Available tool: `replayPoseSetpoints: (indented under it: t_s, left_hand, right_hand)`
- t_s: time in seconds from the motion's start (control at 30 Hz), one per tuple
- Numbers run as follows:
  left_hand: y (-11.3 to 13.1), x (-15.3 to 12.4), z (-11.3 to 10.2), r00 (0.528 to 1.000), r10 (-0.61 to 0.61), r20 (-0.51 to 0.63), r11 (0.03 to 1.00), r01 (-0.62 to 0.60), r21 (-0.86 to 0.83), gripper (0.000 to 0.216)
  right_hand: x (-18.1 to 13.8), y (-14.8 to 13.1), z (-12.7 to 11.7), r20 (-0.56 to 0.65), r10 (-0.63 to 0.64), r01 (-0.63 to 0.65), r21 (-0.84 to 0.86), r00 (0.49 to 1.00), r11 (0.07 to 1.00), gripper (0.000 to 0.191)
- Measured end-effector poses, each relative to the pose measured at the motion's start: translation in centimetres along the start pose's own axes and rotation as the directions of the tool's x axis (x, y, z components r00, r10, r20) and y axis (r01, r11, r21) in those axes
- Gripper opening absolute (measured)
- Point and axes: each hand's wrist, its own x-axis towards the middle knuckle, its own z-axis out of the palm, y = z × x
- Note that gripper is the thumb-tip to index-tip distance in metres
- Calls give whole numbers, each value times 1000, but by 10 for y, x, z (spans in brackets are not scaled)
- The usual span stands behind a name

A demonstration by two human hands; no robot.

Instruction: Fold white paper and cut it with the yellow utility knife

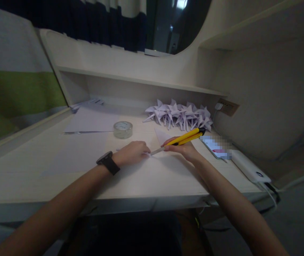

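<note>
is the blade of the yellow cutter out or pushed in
Out: the right hand holds the yellow cutter, and its bare blade shows reaching toward the left hand.

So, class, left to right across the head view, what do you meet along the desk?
Stacked white paper sheets, clear round tape roll, yellow plastic utility knife, flat rectangular phone with lit screen, long white device with a dark button.

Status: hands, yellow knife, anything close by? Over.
Right hand gripping yellow-and-black plastic utility knife, metal blade extended. Left hand at blade tip, grip unclear. Clear round tape roll just beyond, touching neither hand.
</note>
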Motion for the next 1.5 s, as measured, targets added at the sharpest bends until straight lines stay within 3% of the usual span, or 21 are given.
replayPoseSetpoints:
  t_s: [0.13,0.23,0.37,0.5,0.67,1.03,1.27,1.5]
  left_hand:
    - [-1,2,-5,998,-63,10,990,64,-129,26]
    - [-1,3,-11,992,-127,9,944,124,-305,26]
    - [0,3,-18,984,-163,70,838,176,-516,30]
    - [0,2,-19,972,-201,125,754,235,-613,34]
    - [-1,3,-14,955,-272,120,672,278,-687,34]
    - [2,5,-10,943,-327,64,614,264,-744,30]
    - [3,5,-12,941,-332,61,631,269,-728,29]
    - [1,0,-20,970,-190,151,667,241,-705,24]
  right_hand:
    - [-5,-12,-3,50,-175,181,-154,983,971,23]
    - [-12,-30,-2,141,-315,345,-343,938,874,21]
    - [-20,-49,5,233,-354,424,-483,906,766,19]
    - [-24,-54,7,289,-324,430,-494,901,756,21]
    - [-24,-51,5,269,-327,421,-487,906,766,20]
    - [-21,-50,4,225,-342,410,-502,912,761,20]
    - [-24,-50,7,163,-361,393,-499,918,773,19]
    - [-24,-56,0,345,-219,348,-376,913,859,23]
